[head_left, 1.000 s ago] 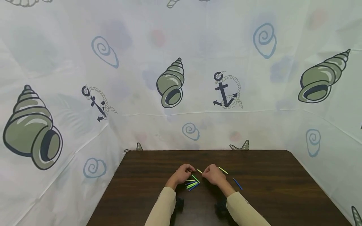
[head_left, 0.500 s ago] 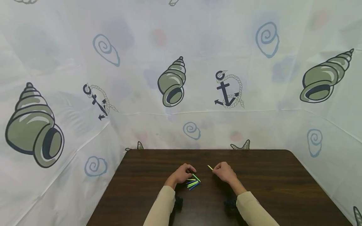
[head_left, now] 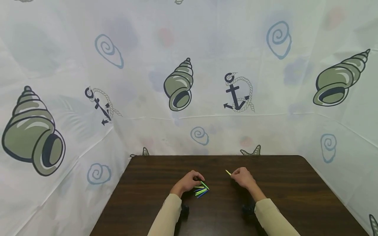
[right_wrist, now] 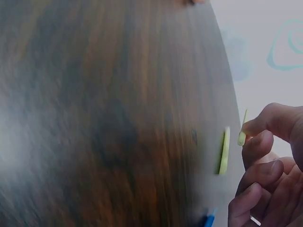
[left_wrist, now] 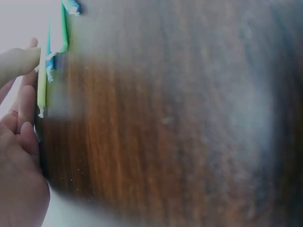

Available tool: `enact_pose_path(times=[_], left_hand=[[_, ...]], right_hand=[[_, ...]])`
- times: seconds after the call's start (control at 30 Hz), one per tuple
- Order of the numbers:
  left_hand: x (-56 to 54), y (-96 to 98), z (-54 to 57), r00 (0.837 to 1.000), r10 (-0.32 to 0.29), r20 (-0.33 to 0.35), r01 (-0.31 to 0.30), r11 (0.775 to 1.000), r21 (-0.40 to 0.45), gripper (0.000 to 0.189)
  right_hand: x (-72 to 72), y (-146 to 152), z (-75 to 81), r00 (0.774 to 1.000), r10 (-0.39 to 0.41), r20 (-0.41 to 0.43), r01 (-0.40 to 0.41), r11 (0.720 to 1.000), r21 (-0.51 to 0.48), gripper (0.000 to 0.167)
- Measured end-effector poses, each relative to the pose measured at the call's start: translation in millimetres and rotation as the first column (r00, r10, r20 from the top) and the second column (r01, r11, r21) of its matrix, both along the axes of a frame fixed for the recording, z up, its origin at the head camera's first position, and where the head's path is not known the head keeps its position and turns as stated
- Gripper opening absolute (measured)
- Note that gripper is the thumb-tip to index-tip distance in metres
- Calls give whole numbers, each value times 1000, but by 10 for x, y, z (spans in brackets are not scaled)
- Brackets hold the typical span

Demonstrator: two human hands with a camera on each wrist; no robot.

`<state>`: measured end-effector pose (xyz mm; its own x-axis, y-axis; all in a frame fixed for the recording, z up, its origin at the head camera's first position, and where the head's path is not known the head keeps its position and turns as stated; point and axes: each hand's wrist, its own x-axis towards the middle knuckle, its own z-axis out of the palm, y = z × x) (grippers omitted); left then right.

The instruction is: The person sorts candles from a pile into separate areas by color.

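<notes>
My right hand [head_left: 243,177] pinches a thin yellow candle [head_left: 228,172] between thumb and forefinger, its far end pointing up and left. In the right wrist view, another yellow candle [right_wrist: 224,152] lies on the table beside the fingers, with a blue candle [right_wrist: 209,220] at the bottom edge. Both are hidden behind the right hand and arm in the head view. Loosely bent, my left hand [head_left: 188,181] rests beside a fanned group of several green, yellow and blue candles [head_left: 201,192]. White wicks show on a yellow-green candle [left_wrist: 42,90] and a blue candle [left_wrist: 50,71] near the left thumb.
The dark wood table [head_left: 159,167] has rounded far corners. Behind it and at both sides hangs a white curtain [head_left: 141,91] printed with shells and anchors. Dark wrist devices show under both forearms.
My right hand has moved right, away from the fanned group, carrying the yellow candle. It now covers the two candles that lay at the right. The left hand stays in place.
</notes>
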<state>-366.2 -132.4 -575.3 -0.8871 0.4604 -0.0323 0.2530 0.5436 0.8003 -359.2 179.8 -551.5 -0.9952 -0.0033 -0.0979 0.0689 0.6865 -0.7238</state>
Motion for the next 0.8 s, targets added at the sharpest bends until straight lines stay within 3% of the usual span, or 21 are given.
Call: enact_pose_path(times=[0.27,0.53,0.8], left_hand=[[3,7,-5,1000,0,-19,0,1000,-17,14],[7,23,11,1000,9,-22,-9,1000,-15,12],[-6,29,-1,999,4,-36,-4,1000,-8,11]], right_hand=[[-66,197,-31,999,8,-35,-7,1000,10,21],[-67,271,-51,1000,-20,-7,20,999,33,23],[-189,346,-187,1000,7,-6,-7,1000,5,21]])
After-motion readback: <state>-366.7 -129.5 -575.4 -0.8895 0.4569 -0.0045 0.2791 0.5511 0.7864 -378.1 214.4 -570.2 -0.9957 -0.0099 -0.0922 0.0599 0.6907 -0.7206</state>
